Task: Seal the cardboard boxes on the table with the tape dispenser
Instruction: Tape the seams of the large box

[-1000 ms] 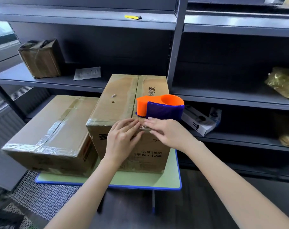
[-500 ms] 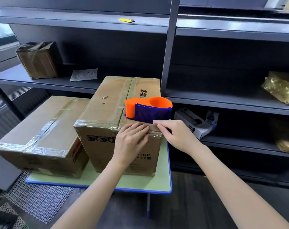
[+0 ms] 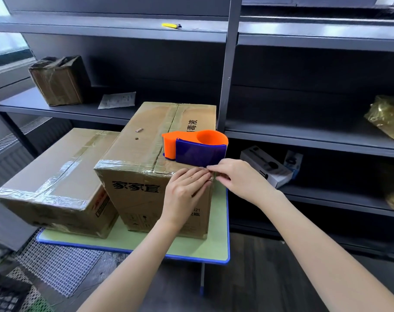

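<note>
Currently the left hand [image 3: 182, 191] presses flat on the near top edge of the taller box [image 3: 137, 199] while the right hand [image 3: 235, 176] pinches the tape [image 3: 146, 171] end, apparently smoothing it; the tape dispenser [image 3: 196, 148] sits at twelve o'clock.

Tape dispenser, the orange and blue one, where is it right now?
In the head view, the tape dispenser sits on top of the taller box, near its front right corner, just behind the right hand.

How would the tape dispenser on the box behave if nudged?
The dispenser looks like hollow plastic, so it is probably light and stiff. It lies flat on the box top, so it likely slides rather than rolls. At the right edge, it might fall.
</note>
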`<action>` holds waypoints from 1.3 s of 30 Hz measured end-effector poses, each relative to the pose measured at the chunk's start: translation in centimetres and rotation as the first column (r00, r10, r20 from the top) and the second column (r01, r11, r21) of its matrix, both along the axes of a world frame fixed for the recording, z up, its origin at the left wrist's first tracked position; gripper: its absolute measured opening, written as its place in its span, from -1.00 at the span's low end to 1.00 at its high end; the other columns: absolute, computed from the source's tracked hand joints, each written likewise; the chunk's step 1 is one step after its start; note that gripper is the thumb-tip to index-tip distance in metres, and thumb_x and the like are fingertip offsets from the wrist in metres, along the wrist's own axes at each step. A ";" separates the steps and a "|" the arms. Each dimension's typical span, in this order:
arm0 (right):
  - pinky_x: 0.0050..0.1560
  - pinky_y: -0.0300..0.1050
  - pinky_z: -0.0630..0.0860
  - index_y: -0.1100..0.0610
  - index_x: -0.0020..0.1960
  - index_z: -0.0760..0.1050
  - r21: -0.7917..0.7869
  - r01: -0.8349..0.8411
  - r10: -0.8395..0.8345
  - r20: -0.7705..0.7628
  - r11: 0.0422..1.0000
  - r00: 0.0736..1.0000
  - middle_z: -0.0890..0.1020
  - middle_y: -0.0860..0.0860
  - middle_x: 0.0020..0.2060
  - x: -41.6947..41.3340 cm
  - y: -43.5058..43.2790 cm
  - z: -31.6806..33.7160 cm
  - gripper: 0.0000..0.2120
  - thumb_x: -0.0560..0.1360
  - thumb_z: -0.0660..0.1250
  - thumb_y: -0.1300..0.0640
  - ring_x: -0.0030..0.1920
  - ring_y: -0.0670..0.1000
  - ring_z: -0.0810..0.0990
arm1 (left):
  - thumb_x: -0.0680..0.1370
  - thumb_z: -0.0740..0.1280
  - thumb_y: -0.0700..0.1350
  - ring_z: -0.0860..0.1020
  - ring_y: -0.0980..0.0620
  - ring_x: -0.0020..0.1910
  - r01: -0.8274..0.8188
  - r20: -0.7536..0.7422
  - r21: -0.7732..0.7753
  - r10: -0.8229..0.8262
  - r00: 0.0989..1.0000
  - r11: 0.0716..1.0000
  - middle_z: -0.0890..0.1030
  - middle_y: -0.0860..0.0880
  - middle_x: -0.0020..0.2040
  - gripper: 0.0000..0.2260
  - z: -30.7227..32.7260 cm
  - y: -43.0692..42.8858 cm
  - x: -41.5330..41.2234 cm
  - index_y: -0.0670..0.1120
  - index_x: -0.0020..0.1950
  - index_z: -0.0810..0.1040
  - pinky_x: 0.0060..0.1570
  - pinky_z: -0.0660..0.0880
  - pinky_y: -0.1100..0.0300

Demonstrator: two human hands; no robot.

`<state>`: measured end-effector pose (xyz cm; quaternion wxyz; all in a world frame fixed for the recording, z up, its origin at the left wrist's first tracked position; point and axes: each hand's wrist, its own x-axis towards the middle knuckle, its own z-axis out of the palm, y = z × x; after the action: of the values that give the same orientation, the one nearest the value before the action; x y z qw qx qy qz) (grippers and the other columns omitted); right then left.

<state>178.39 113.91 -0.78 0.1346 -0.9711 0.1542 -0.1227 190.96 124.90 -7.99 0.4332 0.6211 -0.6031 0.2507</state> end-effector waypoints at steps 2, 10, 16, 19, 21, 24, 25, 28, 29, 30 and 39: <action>0.14 -0.09 0.44 0.10 0.34 0.44 -0.009 -0.022 0.022 -0.030 1.000 0.999 0.59 0.05 0.07 0.3 0.0 0.1 -0.64 0.55 0.26 0.20 0.11 0.04 0.53 | 0.52 0.35 -0.16 0.58 0.08 0.11 0.002 0.017 0.018 -0.002 1.000 1.000 0.66 -0.01 0.05 -0.84 0.1 0.2 0.1 -0.16 0.03 0.67 0.12 0.45 0.17; 0.18 -0.14 0.41 0.15 0.36 0.42 -0.028 -0.050 0.047 -0.092 0.998 0.995 0.55 0.06 0.15 0.7 -0.2 0.3 -0.60 0.54 0.30 0.11 0.15 0.03 0.50 | 0.48 0.42 0.04 0.58 0.04 0.13 -0.080 0.092 0.069 0.073 0.993 0.994 0.65 -0.04 0.08 -0.68 -0.3 0.5 -0.4 -0.19 0.06 0.66 0.17 0.46 0.12; 0.14 -0.08 0.47 0.17 0.27 0.51 -0.014 -0.048 0.047 -0.034 0.999 0.998 0.61 0.08 0.05 0.8 -0.4 0.4 -0.65 0.51 0.34 0.11 0.08 0.04 0.55 | 0.50 0.42 -0.03 0.59 0.03 0.11 -0.083 0.074 0.056 0.078 0.994 0.995 0.66 -0.04 0.06 -0.75 -0.3 0.2 -0.6 -0.19 0.04 0.66 0.14 0.46 0.14; 0.12 -0.08 0.49 0.18 0.22 0.55 0.029 -0.053 0.054 -0.023 0.998 0.998 0.63 0.08 0.01 1.1 -0.6 0.5 -0.68 0.50 0.35 0.11 0.04 0.02 0.56 | 0.53 0.36 -0.11 0.58 0.04 0.12 -0.041 0.001 0.044 0.041 0.999 0.998 0.66 -0.04 0.06 -0.80 -0.2 0.2 -0.4 -0.19 0.05 0.67 0.16 0.43 0.19; 0.12 -0.08 0.49 0.19 0.20 0.56 0.055 -0.057 0.058 -0.024 0.997 0.998 0.63 0.09 -0.01 1.2 -0.6 0.5 -0.69 0.49 0.36 0.11 0.03 0.02 0.56 | 0.53 0.32 -0.15 0.56 0.04 0.14 -0.016 -0.029 0.052 0.018 0.999 0.999 0.66 -0.04 0.07 -0.80 -0.2 0.4 -0.1 -0.18 0.07 0.66 0.19 0.40 0.20; 0.09 -0.07 0.49 0.18 0.20 0.57 0.105 -0.044 0.045 -0.006 0.993 0.999 0.64 0.09 -0.04 0.9 -0.5 0.3 -0.70 0.50 0.36 0.11 -0.01 0.02 0.56 | 0.52 0.28 -0.17 0.58 0.03 0.14 -0.030 -0.008 0.082 0.030 1.000 0.996 0.66 -0.04 0.07 -0.79 -0.1 0.5 0.0 -0.17 0.06 0.66 0.18 0.41 0.20; 0.08 -0.08 0.49 0.17 0.19 0.57 0.124 -0.034 0.033 0.005 0.992 0.999 0.64 0.08 -0.05 0.8 -0.4 0.3 -0.71 0.50 0.36 0.11 -0.02 0.01 0.56 | 0.51 0.28 -0.17 0.59 0.03 0.12 -0.045 -0.008 0.095 0.046 0.999 0.994 0.66 -0.03 0.05 -0.79 0.0 0.4 -0.1 -0.15 0.05 0.67 0.18 0.41 0.21; 0.09 -0.10 0.48 0.18 0.19 0.57 0.150 -0.017 0.015 0.011 0.988 1.000 0.66 0.09 -0.04 0.7 -0.4 -0.1 -0.73 0.51 0.34 0.14 -0.01 0.02 0.58 | 0.46 0.32 -0.15 0.59 0.11 0.09 -0.067 -0.100 0.150 0.082 0.992 0.986 0.67 0.02 0.02 -0.80 0.7 0.3 -0.4 -0.09 0.01 0.69 0.16 0.40 0.27; 0.10 -0.09 0.48 0.20 0.19 0.57 0.138 -0.020 0.019 0.004 0.990 1.000 0.66 0.10 -0.04 0.7 -0.3 -0.2 -0.73 0.52 0.33 0.15 0.00 0.04 0.58 | 0.45 0.35 -0.15 0.58 0.15 0.09 -0.065 -0.135 0.170 0.089 0.987 0.983 0.67 0.03 0.01 -0.81 0.9 0.3 -0.4 -0.06 0.01 0.69 0.16 0.40 0.28; 0.10 -0.07 0.48 0.21 0.19 0.56 0.123 -0.022 0.022 -0.004 0.992 1.000 0.66 0.11 -0.04 0.7 -0.2 -0.3 -0.73 0.53 0.32 0.16 0.00 0.05 0.58 | 0.43 0.38 -0.16 0.57 0.17 0.10 -0.061 -0.161 0.182 0.090 0.983 0.981 0.67 0.04 0.02 -0.81 1.0 0.3 -0.3 -0.05 0.01 0.69 0.16 0.41 0.26; -0.04 -0.12 0.43 0.08 0.29 0.44 -0.300 0.056 -0.071 -0.039 0.952 0.997 0.59 0.05 0.01 0.9 3.1 0.7 -0.67 0.60 0.13 0.00 0.08 0.06 0.52 | 0.36 0.24 -0.45 0.38 -0.01 0.36 0.047 0.020 0.334 -0.057 0.998 0.942 0.51 -0.11 0.29 -0.49 1.2 2.7 1.3 -0.22 0.29 0.50 0.42 0.16 0.21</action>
<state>179.32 117.01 -0.06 -0.0213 -0.9776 0.1681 -0.1250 192.22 127.63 -6.78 0.3195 0.6656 -0.6591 0.1430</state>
